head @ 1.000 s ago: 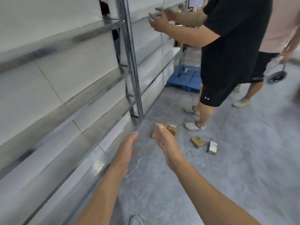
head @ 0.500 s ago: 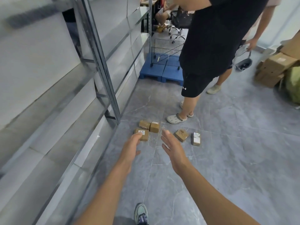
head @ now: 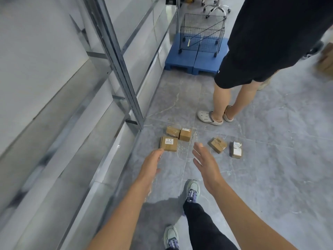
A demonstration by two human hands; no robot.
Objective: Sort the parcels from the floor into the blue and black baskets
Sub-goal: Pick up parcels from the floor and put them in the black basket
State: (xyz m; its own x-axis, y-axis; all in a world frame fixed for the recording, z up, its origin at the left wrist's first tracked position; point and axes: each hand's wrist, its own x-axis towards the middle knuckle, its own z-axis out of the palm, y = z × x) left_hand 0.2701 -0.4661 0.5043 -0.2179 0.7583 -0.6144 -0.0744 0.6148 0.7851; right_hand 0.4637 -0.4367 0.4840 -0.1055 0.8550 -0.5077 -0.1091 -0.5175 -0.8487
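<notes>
Five parcels lie on the grey floor [head: 270, 177]. Three form a tight cluster just ahead of the left grip [head: 151, 163]. The labelled parcel [head: 168, 145] is nearest, its near corner right at the fingertips, though contact cannot be told. Beyond it the taped parcel [head: 172, 132] and the small parcel [head: 185, 134] sit side by side, touching. The other two lie ahead and to the right of the right grip [head: 204, 162]: the tilted parcel [head: 217, 145] first, then the white-topped parcel [head: 236, 149] just beside it, a gap between them.

Both grips are released, fingers straight, palms turned toward each other, holding nothing.

Below the grips are the wearer's two shoes [head: 192, 190]. Well ahead of the right grip a second person [head: 266, 33] in black stands in two pale clogs [head: 210, 118]. Far ahead, one black wire basket [head: 201, 31] on wheels stands on two blue pallets [head: 180, 59], with one chair base [head: 216, 8] beyond. One metal shelving rack [head: 119, 65] runs along the left of the left grip
</notes>
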